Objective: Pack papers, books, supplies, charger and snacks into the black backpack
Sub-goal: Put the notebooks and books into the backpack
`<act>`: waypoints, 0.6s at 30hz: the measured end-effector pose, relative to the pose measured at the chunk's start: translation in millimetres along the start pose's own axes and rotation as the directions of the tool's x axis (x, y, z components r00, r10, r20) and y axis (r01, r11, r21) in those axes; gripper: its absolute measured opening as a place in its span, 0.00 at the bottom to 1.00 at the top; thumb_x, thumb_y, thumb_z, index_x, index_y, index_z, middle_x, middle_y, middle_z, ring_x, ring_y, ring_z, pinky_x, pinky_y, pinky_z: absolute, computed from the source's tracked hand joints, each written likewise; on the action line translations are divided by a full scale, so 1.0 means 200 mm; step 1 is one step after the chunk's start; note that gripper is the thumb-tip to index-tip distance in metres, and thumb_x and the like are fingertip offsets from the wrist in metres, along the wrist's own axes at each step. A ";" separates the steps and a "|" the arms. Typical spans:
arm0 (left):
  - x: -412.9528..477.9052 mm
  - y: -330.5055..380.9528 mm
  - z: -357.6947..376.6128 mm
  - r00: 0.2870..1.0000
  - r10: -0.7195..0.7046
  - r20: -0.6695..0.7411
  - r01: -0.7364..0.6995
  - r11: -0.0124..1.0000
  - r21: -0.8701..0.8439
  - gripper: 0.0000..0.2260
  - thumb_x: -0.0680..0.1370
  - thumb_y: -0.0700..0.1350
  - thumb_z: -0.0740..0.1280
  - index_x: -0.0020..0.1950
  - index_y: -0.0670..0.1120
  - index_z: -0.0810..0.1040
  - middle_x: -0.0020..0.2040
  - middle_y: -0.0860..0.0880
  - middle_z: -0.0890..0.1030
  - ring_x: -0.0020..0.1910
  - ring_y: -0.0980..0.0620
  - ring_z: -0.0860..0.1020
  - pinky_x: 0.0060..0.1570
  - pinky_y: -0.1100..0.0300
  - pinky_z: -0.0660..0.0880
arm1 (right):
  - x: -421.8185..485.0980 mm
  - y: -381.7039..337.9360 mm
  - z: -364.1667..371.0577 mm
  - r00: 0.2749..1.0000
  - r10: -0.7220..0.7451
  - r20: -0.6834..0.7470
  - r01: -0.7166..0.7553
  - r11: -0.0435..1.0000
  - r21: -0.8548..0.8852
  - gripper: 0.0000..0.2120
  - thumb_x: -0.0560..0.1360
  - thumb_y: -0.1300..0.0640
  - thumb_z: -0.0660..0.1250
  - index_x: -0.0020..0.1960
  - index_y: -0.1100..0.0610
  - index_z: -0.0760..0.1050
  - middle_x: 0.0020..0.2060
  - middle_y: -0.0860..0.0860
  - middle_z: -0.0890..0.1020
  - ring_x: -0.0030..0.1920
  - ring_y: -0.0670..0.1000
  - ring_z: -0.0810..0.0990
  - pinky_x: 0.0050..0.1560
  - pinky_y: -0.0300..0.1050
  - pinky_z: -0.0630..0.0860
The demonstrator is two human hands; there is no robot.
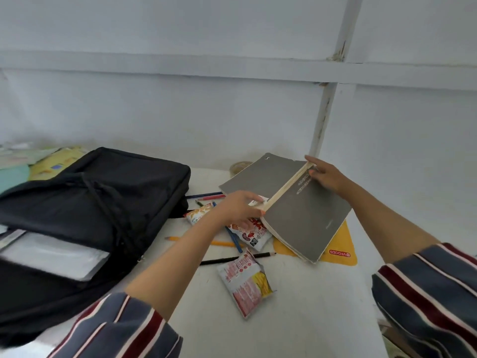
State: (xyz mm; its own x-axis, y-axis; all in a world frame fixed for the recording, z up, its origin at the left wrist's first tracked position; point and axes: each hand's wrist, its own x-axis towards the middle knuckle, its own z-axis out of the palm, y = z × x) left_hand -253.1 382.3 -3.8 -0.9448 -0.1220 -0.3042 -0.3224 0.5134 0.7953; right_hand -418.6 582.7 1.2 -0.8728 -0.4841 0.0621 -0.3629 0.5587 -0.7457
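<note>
Backpack (103, 192), black: laid flat on the left part of a white table (296, 319), its near compartment unzipped and gaping. A white sheaf of papers (51, 257) is lodged inside the opening.

Books (304, 215), grey-covered: held at the centre right of the table, well apart from the backpack. Two grey faces are seen, divided by a cream strip of page edges. The near corner is raised above a yellow packet (340, 248) bearing red lettering.

Left hand (240, 208): fingers curled round the near end of the cream edge, grasping the books.

Right hand (326, 175): thumb and fingers pinched on the far end of the same edge.

Both forearms are bare. Striped sleeves in grey, maroon and white are seen at the bottom of the view.

Snack packets: one red and white with a yellow picture (245, 282), lying loose near the table's middle; one (251, 235) partly covered by the left hand and the books; one (200, 211) just beside the backpack.

Pencils: a yellow one (224, 243), a black one (232, 259), a blue one (236, 240), and a red and a blue one (206, 196) by the backpack, scattered among the packets.

Yellow printed items (56, 161) are kept behind the backpack, against a pale wall.
</note>
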 end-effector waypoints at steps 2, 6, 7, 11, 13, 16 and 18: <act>0.00 0.01 -0.01 1.000 -0.025 0.002 0.025 0.998 -0.063 0.18 0.76 0.40 0.68 0.65 0.48 0.73 0.42 0.47 0.79 0.35 0.53 0.80 0.41 0.61 0.80 | 0.03 0.01 -0.01 1.000 -0.013 -0.004 0.013 1.000 0.027 0.22 0.79 0.65 0.58 0.72 0.54 0.65 0.67 0.57 0.71 0.62 0.54 0.71 0.60 0.38 0.63; -0.02 0.04 -0.03 0.997 -0.072 -0.015 0.068 0.978 -0.196 0.14 0.73 0.37 0.70 0.58 0.43 0.78 0.54 0.42 0.80 0.46 0.49 0.80 0.49 0.58 0.79 | 0.06 0.03 -0.03 0.998 -0.033 -0.051 0.038 0.993 0.107 0.20 0.77 0.67 0.62 0.67 0.55 0.71 0.52 0.60 0.77 0.51 0.55 0.75 0.57 0.43 0.71; -0.02 0.05 -0.04 0.996 -0.085 -0.019 0.079 0.973 -0.217 0.13 0.73 0.37 0.70 0.57 0.41 0.78 0.56 0.41 0.80 0.48 0.49 0.80 0.51 0.58 0.78 | 0.06 0.03 -0.04 0.997 -0.037 -0.061 0.045 0.990 0.132 0.20 0.76 0.67 0.63 0.65 0.54 0.73 0.50 0.60 0.77 0.50 0.55 0.75 0.60 0.47 0.72; -0.05 0.10 -0.06 0.995 -0.104 -0.014 0.096 0.961 -0.259 0.13 0.73 0.36 0.70 0.57 0.38 0.78 0.52 0.41 0.81 0.48 0.49 0.80 0.50 0.61 0.78 | 0.05 0.01 -0.10 0.994 -0.071 -0.087 0.088 0.974 0.210 0.19 0.74 0.68 0.66 0.62 0.51 0.75 0.44 0.59 0.77 0.47 0.54 0.76 0.62 0.51 0.73; -0.08 0.14 -0.09 0.996 -0.084 0.004 0.082 0.961 -0.264 0.10 0.73 0.35 0.68 0.54 0.39 0.79 0.49 0.42 0.81 0.49 0.47 0.80 0.52 0.59 0.77 | 0.05 -0.02 -0.13 0.989 -0.087 -0.119 0.116 0.959 0.260 0.19 0.74 0.68 0.66 0.61 0.50 0.75 0.43 0.58 0.76 0.47 0.54 0.76 0.61 0.49 0.73; -0.12 0.18 -0.12 0.997 -0.058 0.043 0.068 0.953 -0.297 0.09 0.74 0.35 0.67 0.53 0.40 0.79 0.45 0.42 0.81 0.45 0.47 0.80 0.47 0.61 0.79 | 0.03 -0.05 -0.17 0.982 -0.102 -0.161 0.151 0.931 0.331 0.18 0.75 0.67 0.66 0.60 0.49 0.75 0.39 0.54 0.75 0.45 0.51 0.75 0.50 0.39 0.75; -0.14 0.21 -0.13 0.997 -0.050 0.054 0.065 0.945 -0.320 0.11 0.74 0.36 0.68 0.56 0.38 0.78 0.45 0.40 0.81 0.41 0.49 0.81 0.41 0.63 0.80 | 0.02 -0.07 -0.18 0.978 -0.103 -0.180 0.164 0.915 0.370 0.18 0.75 0.67 0.65 0.61 0.51 0.75 0.38 0.52 0.74 0.42 0.48 0.74 0.37 0.30 0.72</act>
State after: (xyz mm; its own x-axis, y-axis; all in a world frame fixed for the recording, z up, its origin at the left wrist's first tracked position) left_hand -241.7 384.3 51.1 -0.9228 -0.1020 -0.3716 -0.3851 0.2050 0.8998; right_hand -428.6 598.2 35.9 -0.8753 -0.4095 0.2571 -0.3547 0.1825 -0.9170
